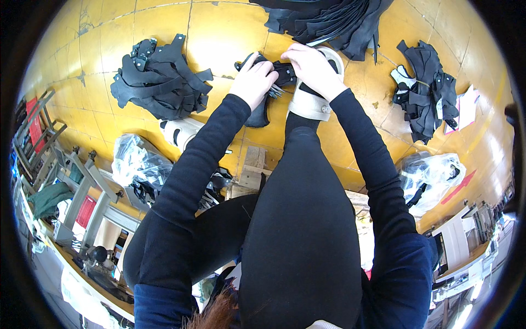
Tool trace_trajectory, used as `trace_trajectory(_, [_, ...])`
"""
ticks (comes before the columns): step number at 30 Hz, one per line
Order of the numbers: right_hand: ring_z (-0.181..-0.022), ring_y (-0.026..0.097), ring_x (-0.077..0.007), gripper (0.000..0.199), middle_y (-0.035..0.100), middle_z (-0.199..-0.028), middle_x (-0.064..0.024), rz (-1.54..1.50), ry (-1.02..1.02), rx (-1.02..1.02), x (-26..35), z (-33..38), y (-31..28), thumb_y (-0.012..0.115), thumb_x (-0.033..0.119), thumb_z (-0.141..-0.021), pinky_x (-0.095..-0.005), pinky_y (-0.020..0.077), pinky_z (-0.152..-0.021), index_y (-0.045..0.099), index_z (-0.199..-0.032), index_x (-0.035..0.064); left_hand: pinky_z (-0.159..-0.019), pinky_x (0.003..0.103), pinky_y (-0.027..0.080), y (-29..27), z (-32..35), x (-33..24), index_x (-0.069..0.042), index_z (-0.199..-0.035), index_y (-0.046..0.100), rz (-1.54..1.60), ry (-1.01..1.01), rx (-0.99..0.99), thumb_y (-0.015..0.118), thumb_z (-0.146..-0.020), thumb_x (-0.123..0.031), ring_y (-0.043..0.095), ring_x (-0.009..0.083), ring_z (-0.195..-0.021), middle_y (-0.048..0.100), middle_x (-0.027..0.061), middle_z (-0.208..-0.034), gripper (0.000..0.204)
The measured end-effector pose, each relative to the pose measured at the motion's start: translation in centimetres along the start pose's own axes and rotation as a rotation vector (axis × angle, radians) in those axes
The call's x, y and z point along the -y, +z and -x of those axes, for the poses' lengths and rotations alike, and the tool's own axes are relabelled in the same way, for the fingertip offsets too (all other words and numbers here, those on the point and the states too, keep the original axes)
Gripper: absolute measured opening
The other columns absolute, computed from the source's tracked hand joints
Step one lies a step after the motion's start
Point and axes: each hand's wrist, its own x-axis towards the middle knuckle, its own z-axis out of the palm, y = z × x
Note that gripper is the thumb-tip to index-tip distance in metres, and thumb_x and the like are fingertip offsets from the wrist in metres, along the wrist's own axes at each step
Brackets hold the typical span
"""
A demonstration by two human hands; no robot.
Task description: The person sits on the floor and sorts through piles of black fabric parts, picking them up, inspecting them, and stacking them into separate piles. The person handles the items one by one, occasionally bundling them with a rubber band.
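Apparently handles the black bundle [285, 74] left of the white sandal [309, 106] with left hand [254, 83] and right hand [312, 66] (impossible to tell whether pinching), probably needing a steady hold next.

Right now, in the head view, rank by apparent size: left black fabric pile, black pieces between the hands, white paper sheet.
Largest: black fabric pile
Middle: black pieces, partly hidden
Smallest: white paper sheet
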Motion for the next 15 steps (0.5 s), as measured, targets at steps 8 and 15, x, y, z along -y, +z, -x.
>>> trace_trajectory(8, [-0.090,0.066,-0.0305,0.014,0.068,-0.092,-0.0110,-0.019,0.036,0.068,0.1,-0.4,0.1,0.059,0.010,-0.091,-0.0369,0.0530,-0.081,0.069,-0.099,0.0037,-0.099,0.041,0.040,0.4,2.1,-1.3,-0.013,-0.110,0.062,0.014,-0.167,-0.100,0.059,-0.076,-0.002,0.057,0.0236,-0.104,0.055,0.0059,-0.100,0.035])
trace_trajectory(15, [-0.087,0.067,-0.0261,0.015,0.069,-0.087,-0.0061,0.061,-0.016,0.193,0.6,-0.4,-0.9,0.060,0.021,-0.090,-0.0395,0.0522,-0.081,0.072,-0.094,0.0127,-0.098,0.040,0.038,0.7,2.6,-1.0,-0.017,-0.102,0.062,-0.008,-0.152,-0.026,0.058,-0.084,-0.014,0.057,0.0180,-0.107,0.059,-0.0010,-0.105,0.019])
